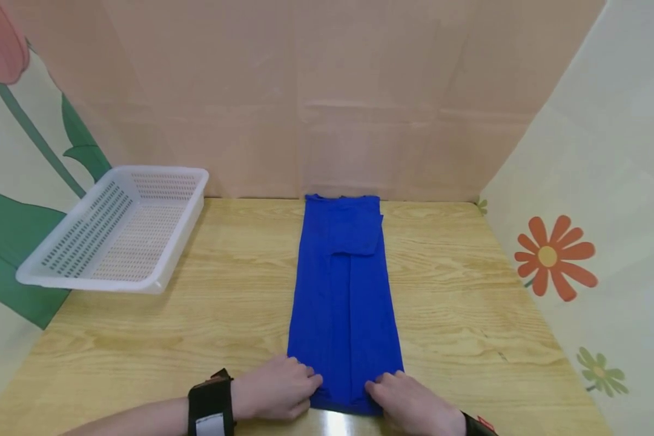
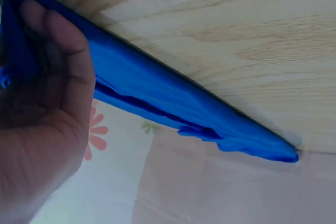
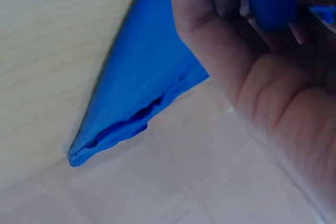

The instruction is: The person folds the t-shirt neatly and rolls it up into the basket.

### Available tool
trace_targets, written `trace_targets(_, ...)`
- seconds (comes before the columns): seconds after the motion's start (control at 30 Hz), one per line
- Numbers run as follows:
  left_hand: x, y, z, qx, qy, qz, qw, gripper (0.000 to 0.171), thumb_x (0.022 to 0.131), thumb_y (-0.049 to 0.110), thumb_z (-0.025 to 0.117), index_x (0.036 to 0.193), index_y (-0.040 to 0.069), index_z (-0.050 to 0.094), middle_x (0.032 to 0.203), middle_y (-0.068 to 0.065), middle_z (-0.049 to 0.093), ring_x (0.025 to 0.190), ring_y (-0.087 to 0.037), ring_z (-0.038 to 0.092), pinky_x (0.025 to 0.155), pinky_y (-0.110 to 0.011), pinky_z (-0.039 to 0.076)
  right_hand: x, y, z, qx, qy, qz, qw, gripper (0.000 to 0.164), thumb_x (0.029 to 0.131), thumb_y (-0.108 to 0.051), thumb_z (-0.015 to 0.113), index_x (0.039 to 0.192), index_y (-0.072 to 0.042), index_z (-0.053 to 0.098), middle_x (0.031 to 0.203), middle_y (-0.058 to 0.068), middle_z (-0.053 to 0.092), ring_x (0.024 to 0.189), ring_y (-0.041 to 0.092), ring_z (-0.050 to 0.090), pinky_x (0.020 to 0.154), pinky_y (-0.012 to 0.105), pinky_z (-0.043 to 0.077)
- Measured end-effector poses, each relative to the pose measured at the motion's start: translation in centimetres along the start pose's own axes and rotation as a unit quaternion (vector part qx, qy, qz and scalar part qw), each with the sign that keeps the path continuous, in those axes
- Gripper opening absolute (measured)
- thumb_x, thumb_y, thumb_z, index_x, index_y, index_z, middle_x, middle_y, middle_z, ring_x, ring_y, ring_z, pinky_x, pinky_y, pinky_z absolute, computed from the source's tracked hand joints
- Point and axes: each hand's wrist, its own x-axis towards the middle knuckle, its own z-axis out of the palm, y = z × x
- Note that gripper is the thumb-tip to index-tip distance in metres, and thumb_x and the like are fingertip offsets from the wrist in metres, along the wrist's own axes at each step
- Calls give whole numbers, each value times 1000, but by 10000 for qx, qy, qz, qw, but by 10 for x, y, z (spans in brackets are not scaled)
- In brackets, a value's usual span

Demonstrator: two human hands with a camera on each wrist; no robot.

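Both hands' grip on blue cloth's [image 1: 344,303] near-edge corners

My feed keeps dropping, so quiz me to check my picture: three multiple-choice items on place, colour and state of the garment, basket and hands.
1. Where does the white perforated plastic basket sit?
A. on the table's left side
B. on the folded cloth
C. at the table's right edge

2. What colour is the long folded garment?
A. red
B. blue
C. green

3. What are the left hand and right hand doing?
A. both lie flat in the basket
B. both grip the garment's near end
C. both hang free above the table

Answers: 1 A, the basket stands left of the garment; 2 B, plainly blue in all views; 3 B, the wrist views show fingers curled round the cloth.
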Motion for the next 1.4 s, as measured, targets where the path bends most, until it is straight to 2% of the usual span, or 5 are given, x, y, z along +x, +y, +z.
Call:
trace_targets(0.2,2,4,9,654,279,73,9974,13,92,13,67,102,21,67,88,11,65,74,-2,58,54,-15,41,3,5,8,-590,591,-447,9955,14,89,-14,73,102,-12,68,85,1,67,72,9,55,63,29,47)
trace_targets(0.47,7,-3,11,-235,76,-214,9995,14,88,5,66,89,19,68,74,11,63,63,0,52,55,-16,39,9,4,15,-401,814,-76,9958,10,89,-6,69,99,-8,68,85,5,68,74,16,61,63,35,52)
trace_targets(0.73,8,-11,12,-1592,181,-189,9869,31,93,5,52,66,17,48,60,15,26,51,5,25,48,-11,19,7,22,27,446,1152,-645,9902,23,87,5,56,105,-5,66,88,6,72,81,15,69,64,32,54)
trace_targets(1.13,6,-18,13,-1643,-169,-46,9863,44,102,62,39,86,22,51,64,17,25,49,5,26,47,-14,21,0,26,19,1452,41,112,9893,76,99,-63,47,143,0,52,133,17,66,120,35,64,96,55,52)
trace_targets(1.4,5,-20,13,-1976,26,101,9802,41,111,40,29,84,21,53,61,16,33,49,7,32,48,-11,23,4,34,19,1227,1097,-1292,9779,29,107,-36,47,88,-18,61,72,-18,53,67,-7,48,58,19,44)
